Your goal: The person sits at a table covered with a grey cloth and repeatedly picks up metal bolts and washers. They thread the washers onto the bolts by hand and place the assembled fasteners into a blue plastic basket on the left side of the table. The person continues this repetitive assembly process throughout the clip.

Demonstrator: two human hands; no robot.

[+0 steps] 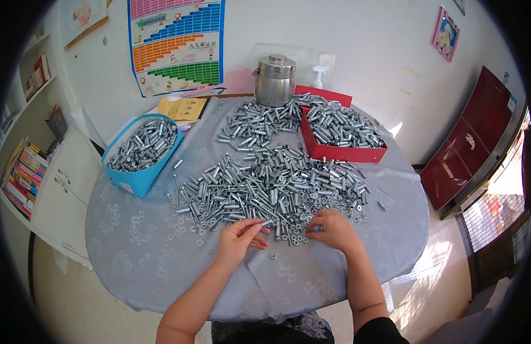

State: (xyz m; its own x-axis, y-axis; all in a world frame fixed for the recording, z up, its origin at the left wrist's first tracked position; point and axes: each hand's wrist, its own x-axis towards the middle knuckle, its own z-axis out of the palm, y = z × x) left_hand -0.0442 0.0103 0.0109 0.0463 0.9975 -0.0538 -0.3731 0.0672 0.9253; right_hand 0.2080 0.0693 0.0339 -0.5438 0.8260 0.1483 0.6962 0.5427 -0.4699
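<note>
My left hand (240, 241) is closed at the near edge of a big pile of silvery hardware (260, 186), with a short metal sleeve (268, 223) pinched between thumb and fingers. To its right, my right hand (332, 230) has its fingertips drawn together over loose washers (297, 236); whatever they grip, if anything, is hidden. Long bolts, tubular sleeves, nuts and washers lie mixed in the pile. One nut (273, 256) sits alone on the grey tablecloth (219, 289), between my two forearms.
A blue bin (140, 179) full of metal parts stands at the left. Far right, a red box (345, 153) overflows with similar pieces. A steel canister (275, 80), a white spray bottle (319, 77) and a yellow booklet (184, 109) are along the back.
</note>
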